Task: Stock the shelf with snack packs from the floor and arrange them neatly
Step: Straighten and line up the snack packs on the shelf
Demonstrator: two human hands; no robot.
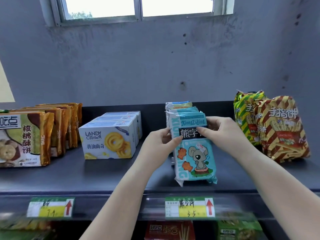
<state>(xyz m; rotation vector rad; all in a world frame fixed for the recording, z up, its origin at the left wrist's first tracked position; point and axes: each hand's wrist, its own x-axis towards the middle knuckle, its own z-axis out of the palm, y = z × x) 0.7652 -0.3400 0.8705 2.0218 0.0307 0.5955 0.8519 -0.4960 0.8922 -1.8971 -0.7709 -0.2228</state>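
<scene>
Two hands hold a shiny blue snack pack on the dark shelf.

The crinkly koala pack [194, 153] stands tall, its long side up and down, picture facing near, at the front of its row. The left hand [161, 141] pinches its upper left edge; the right hand [220, 130] pinches its upper right edge, pack hanging below the fingers.

Both bare forearms reach forward and upward from the bottom of the view, converging toward the middle. The left hand [161, 142] has its thumb pressed forward and fingers curled in a pinching grip. The right hand [219, 129] mirrors it, thumb in front, fingers wrapped behind, wrists nearly level.
</scene>
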